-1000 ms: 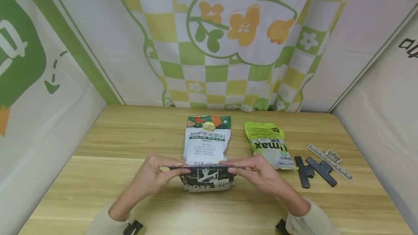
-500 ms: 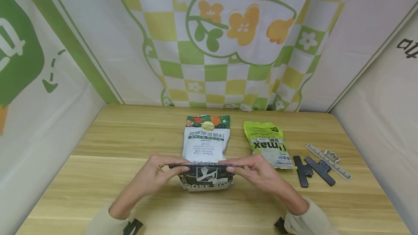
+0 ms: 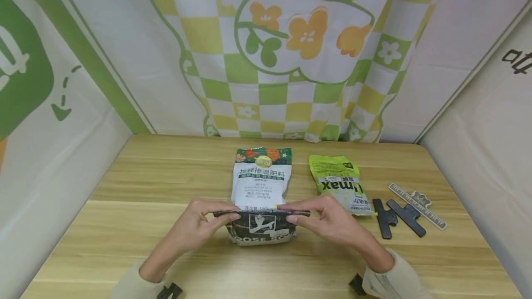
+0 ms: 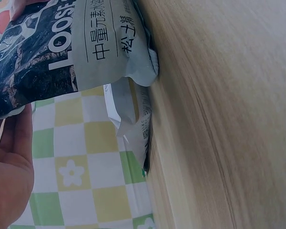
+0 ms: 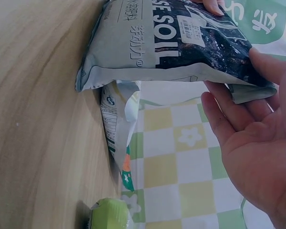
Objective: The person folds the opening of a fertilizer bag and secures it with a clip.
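Note:
A black and grey soil bag (image 3: pixel 262 227) printed "LOOSE SOIL" stands upright on its base on the table. My left hand (image 3: pixel 203 223) pinches the left end of its top edge, thumb on the near face and fingers behind. At the other end my right hand (image 3: pixel 328 220) pinches the same edge in like manner. A grey folded flap (image 5: pixel 250 93) shows behind the top in the right wrist view. Just beyond it lies a white and green fertilizer bag (image 3: pixel 262 179), its lower part hidden by the soil bag.
A lime-green bag (image 3: pixel 341 186) lies to the right on the wooden table (image 3: pixel 124 225). Farther right are two black clips (image 3: pixel 384 218) and a grey ruler-like clip (image 3: pixel 420 204). A checked curtain (image 3: pixel 291 96) hangs behind the table's back edge.
Both hands keep their pinch on the soil bag's top edge and have barely moved. The head view has shifted slightly.

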The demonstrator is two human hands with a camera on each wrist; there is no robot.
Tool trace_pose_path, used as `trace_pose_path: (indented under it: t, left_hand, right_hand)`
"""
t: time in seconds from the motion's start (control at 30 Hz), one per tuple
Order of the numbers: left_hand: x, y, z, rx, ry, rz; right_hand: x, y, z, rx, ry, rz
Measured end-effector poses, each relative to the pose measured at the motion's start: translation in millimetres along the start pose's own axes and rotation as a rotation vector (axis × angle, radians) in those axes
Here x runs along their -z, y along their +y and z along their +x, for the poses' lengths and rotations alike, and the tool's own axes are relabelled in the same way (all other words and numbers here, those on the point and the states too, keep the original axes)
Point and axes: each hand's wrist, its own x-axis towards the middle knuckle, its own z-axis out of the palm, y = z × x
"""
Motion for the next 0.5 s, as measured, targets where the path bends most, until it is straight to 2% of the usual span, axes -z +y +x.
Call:
trace_pose_path:
  t: [0.27, 0.5]
  left_hand:
    - [-0.4, 0.8, 0.5, 0.023, 0.003, 0.005]
    - [-0.6, 0.7, 0.8, -0.006, 0.012, 0.007]
  right_hand:
    - [1.7, -3.4, -1.5, 0.007, 0.025, -0.078]
    - [12.3, -7.8, -7.6, 0.022, 0.091, -0.176]
